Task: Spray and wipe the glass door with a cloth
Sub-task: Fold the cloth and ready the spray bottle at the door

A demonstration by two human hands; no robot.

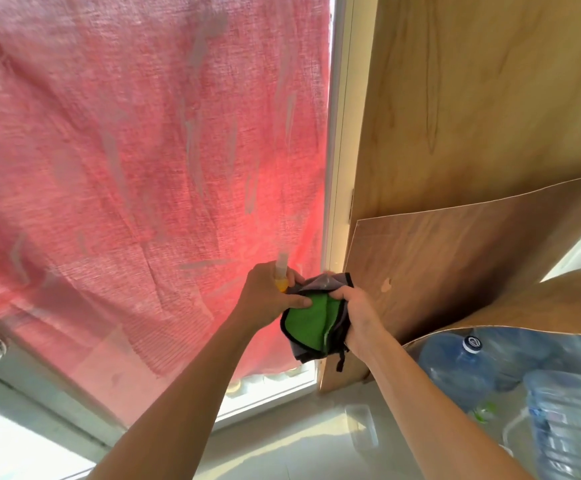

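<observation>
The glass door (164, 140) fills the left and middle, streaked with wet smears, and a red cloth hangs behind it. My left hand (268, 296) grips a small spray bottle (281, 271) with a clear top and yellow body, and its thumb presses on the cloth. A folded green and grey cloth (313, 323) with black edging is bunched between both hands. My right hand (358, 313) holds that cloth by its right side. Both hands are low, close to the door's right edge.
A white door frame (337, 168) runs up the right of the glass. Plywood sheets (472, 133) lean to the right. Large blue water bottles (462, 368) stand at lower right. A small clear container (362, 424) lies on the pale floor.
</observation>
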